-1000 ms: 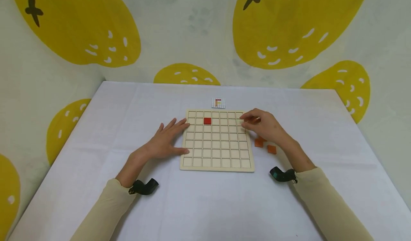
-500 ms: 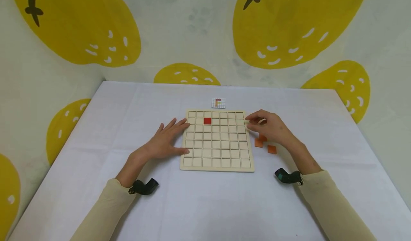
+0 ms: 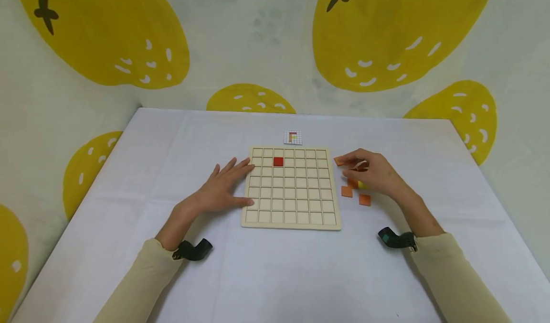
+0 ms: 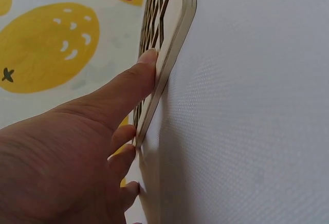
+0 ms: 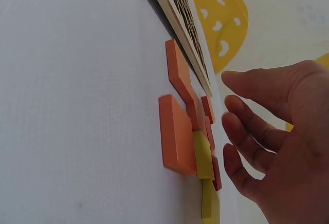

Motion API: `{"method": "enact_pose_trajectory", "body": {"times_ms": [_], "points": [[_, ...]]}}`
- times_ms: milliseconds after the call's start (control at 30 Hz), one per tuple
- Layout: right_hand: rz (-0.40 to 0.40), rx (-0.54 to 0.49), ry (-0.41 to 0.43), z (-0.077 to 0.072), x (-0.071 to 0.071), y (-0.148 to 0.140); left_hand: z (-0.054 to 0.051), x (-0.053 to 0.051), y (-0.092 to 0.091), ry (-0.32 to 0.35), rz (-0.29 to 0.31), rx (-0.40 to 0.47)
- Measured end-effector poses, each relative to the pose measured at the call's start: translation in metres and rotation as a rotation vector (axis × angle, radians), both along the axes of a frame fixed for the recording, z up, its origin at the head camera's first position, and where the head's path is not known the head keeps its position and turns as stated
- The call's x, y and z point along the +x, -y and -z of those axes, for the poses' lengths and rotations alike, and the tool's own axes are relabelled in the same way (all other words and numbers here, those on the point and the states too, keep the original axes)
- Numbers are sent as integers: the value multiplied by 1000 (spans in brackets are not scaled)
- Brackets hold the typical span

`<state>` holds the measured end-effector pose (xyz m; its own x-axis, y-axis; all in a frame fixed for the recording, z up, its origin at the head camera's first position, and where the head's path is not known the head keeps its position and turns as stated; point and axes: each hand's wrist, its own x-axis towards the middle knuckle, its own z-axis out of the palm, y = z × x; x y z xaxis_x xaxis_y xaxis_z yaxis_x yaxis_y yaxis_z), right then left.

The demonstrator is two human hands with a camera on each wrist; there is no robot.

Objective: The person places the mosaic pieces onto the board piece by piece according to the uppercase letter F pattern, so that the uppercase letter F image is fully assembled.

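Left fingers (image 3: 235, 170) spread along a board (image 3: 284, 182), right fingers (image 3: 354, 156) loosely parted, white tablecloth (image 3: 279, 275) below, yellow-fruit wall (image 3: 253, 50) behind

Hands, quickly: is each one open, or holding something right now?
Left hand: open, touching the grid board.
Right hand: open, holding nothing, near the loose tiles.

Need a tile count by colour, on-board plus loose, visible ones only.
Flat red square tiles: 3 (1 on the pale wooden grid board, 2 loose)
Flat orange square tiles: 4 (all loose)
Flat yellow square tiles: 2 (both loose)
Total: 9
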<state>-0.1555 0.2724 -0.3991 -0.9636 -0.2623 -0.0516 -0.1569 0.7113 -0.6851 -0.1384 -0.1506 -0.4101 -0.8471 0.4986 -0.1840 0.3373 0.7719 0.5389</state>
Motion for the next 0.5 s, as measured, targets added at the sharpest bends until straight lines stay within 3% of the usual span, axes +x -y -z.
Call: {"method": "enact_pose_trajectory", "body": {"times_ms": [500], "points": [[2,53,26,2,0,-15,1,0,0,-1,2,4]]}}
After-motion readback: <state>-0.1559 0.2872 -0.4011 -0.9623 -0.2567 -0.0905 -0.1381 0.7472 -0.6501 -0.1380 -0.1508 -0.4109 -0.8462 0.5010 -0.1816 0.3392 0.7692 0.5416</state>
